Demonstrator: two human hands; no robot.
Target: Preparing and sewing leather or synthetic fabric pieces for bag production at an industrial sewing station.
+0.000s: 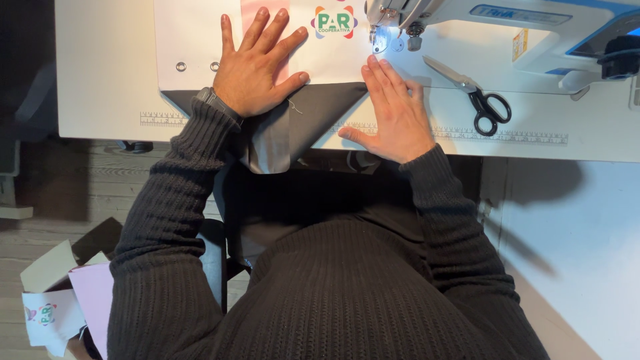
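Pressing flat, the left hand (257,67) lies with fingers spread on the white fabric (193,47), its heel on the grey fabric (287,127) that hangs off the table's (100,80) front edge. The right hand (393,110) also lies flat and open, fingers together and thumb out, along the white fabric's lower edge where the grey fabric's fold meets it; its fingertips (371,62) sit just below the presser foot (380,41) of the sewing machine (507,27). Neither hand pinches anything.

Between the hands the grey fabric narrows to a point over the table edge. Left of the left hand the table is bare out to its end. Right of the right hand, one pair of black-handled scissors (477,97) lies near the wrist, blades pointing toward the machine. The machine's body fills the far right corner.

Two metal eyelets (197,66) sit in the white fabric beside the left wrist. One printed ruler (520,137) runs along the table's front edge. Down at the floor, left, a few pale fabric pieces (67,300) lie stacked.
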